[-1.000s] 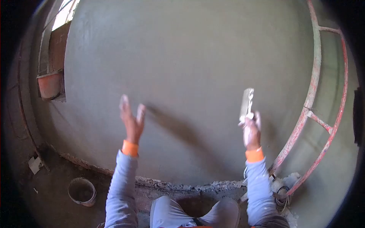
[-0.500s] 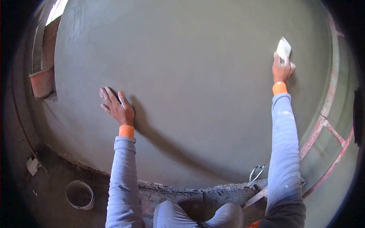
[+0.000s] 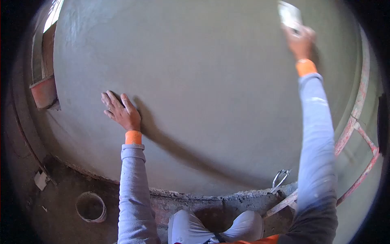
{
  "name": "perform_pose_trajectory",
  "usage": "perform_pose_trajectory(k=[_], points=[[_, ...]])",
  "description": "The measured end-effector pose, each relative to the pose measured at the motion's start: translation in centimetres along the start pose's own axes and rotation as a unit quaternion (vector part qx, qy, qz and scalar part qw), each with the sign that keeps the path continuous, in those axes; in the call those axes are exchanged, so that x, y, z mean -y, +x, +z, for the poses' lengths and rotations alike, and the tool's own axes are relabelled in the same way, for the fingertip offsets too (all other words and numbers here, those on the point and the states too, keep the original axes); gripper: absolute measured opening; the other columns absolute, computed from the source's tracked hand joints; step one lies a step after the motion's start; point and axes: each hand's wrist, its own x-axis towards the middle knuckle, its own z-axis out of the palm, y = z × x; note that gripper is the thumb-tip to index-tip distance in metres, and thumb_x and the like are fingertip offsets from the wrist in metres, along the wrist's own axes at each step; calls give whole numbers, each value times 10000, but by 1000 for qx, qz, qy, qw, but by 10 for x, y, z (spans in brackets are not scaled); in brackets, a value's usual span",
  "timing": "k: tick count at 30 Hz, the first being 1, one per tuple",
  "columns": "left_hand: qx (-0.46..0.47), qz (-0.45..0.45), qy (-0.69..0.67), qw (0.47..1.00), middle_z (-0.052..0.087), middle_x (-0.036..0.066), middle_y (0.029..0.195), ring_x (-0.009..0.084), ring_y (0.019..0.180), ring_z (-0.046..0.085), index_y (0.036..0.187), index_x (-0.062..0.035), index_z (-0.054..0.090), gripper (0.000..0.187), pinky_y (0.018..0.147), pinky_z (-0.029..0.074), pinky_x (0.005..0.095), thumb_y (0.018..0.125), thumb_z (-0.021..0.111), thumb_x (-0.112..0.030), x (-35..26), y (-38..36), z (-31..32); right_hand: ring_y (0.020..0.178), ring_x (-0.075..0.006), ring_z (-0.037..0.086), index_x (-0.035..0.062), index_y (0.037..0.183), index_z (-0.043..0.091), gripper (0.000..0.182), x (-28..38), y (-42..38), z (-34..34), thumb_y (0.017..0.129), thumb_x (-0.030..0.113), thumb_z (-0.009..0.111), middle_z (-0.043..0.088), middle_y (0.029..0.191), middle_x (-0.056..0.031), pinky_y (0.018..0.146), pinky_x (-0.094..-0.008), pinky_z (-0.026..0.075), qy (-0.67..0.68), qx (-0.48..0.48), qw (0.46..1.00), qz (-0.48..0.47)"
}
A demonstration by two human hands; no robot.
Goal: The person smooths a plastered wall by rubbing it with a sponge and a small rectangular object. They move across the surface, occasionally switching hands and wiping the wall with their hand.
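A smooth grey plastered wall point(image 3: 211, 93) takes up most of the view. My left hand point(image 3: 124, 113) rests against it at left of centre, fingers spread and holding nothing. Higher up on the right, my right hand point(image 3: 300, 40) is closed around a flat white piece point(image 3: 289, 15) with angular corners, held against the wall surface. Motion blurs this piece, and its exact kind cannot be made out. Orange cuffs point(image 3: 306, 67) show at both wrists, below them light grey sleeves.
A red-and-white metal frame point(image 3: 357, 101) stands along the right side. Wires point(image 3: 280, 179) stick out near the wall's rough lower edge. On the floor at lower left is a bucket point(image 3: 91, 207); a reddish container point(image 3: 44, 92) sits in the opening at far left.
My right hand has swept upward along the wall with the white piece, and the right arm reaches further. My left hand keeps its place on the wall; the view has shifted slightly.
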Motion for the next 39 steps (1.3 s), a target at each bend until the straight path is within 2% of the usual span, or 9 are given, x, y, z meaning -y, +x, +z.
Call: perform_pose_trajectory(k=[3, 9, 12, 14, 16, 22, 30, 32, 39], points=[[0, 0, 0, 1000, 173, 104, 1580, 255, 1470, 111, 1492, -81, 261, 626, 1151, 28, 544, 997, 307, -461, -2, 0, -1, 888, -311, 618, 65, 1014, 696, 535, -91, 6, -8, 747, 529, 700, 663, 812, -176, 783, -433, 483, -82, 21, 981, 176], [4, -3, -1, 1000, 180, 102, 1579, 242, 1470, 107, 1490, -77, 267, 613, 1152, 28, 540, 1001, 281, -446, 2, 0, 2, 709, -332, 603, 16, 791, 581, 310, 205, -67, 21, 746, 283, 732, 601, 758, -166, 681, -450, 489, 180, -14, 983, -41], [10, -6, -2, 1000, 179, 94, 1580, 235, 1470, 109, 1491, -79, 265, 607, 1155, 29, 527, 1004, 267, -440, -4, 0, -2, 860, -363, 604, -37, 1028, 570, 346, 298, -133, 13, 831, 241, 630, 602, 906, -216, 840, -465, 484, 360, 139, 917, -104], [12, -7, -2, 1000, 178, 88, 1580, 229, 1470, 111, 1493, -82, 264, 607, 1156, 28, 523, 1004, 269, -442, -3, -1, 0, 891, -381, 608, -17, 969, 622, 290, 273, -132, 4, 847, 246, 612, 604, 979, -232, 861, -479, 480, 297, 129, 897, -300], [5, -12, -4, 1000, 175, 78, 1582, 220, 1470, 114, 1495, -90, 261, 608, 1158, 28, 517, 1004, 271, -448, -4, 0, -2, 787, -314, 636, 13, 874, 619, 231, 206, -92, 2, 780, 207, 701, 625, 920, -214, 705, -435, 536, 361, 200, 911, -11], [4, -12, 10, 1000, 168, 76, 1584, 220, 1471, 106, 1495, -96, 260, 608, 1157, 31, 520, 1004, 265, -454, -4, -1, -3, 804, -326, 637, 113, 1053, 725, 549, -120, -48, -14, 747, 568, 696, 678, 887, -194, 741, -411, 499, -111, -14, 971, 210], [14, -24, -17, 999, 177, 70, 1583, 214, 1470, 106, 1494, -97, 266, 583, 1161, 18, 511, 1011, 227, -422, -5, 0, -2, 831, -359, 575, -21, 957, 537, 390, 247, -147, 6, 728, 230, 730, 572, 893, -194, 730, -450, 474, 361, 94, 926, 57], [13, -21, -17, 1000, 179, 64, 1583, 214, 1470, 110, 1494, -97, 265, 584, 1162, 16, 507, 1012, 221, -422, -4, -1, -2, 874, -395, 596, -11, 1023, 605, 386, 289, -191, -4, 816, 301, 695, 593, 954, -255, 805, -483, 483, 387, 226, 882, -144], [16, -26, -12, 999, 174, 54, 1584, 211, 1469, 113, 1496, -95, 260, 578, 1164, 15, 501, 1015, 221, -415, -6, 0, -3, 761, -308, 568, 17, 825, 663, 372, 9, -95, -29, 694, 344, 785, 592, 800, -170, 685, -432, 460, 75, 14, 997, 24]])
